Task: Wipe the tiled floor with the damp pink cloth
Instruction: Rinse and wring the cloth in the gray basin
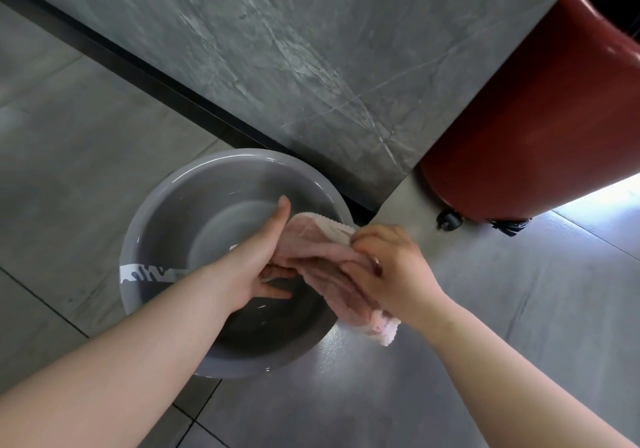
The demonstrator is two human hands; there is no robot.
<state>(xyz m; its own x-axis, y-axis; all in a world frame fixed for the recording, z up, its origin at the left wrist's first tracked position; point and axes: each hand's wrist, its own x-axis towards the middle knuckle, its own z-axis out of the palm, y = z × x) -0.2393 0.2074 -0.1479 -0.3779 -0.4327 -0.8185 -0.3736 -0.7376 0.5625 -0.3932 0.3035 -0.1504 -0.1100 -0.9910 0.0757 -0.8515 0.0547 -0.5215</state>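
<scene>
The pink cloth (pixel 332 274) is bunched and hangs between both hands over the right side of a grey plastic basin (pixel 166 212). My left hand (pixel 256 260) grips its left part, thumb pointing up and fingers curled beneath. My right hand (pixel 388 264) pinches the cloth's upper right edge, and a loose end of the cloth droops past the basin's rim below that wrist. The grey tiled floor (pixel 485 309) spreads around the basin, glossy to the right of it.
A grey marble-patterned panel (pixel 294 49) with a dark plinth strip (pixel 145 73) rises just behind the basin. A dark red rounded seat (pixel 536 118) on small black castors (pixel 449 220) stands at the right. Open tiles lie left and right of the basin.
</scene>
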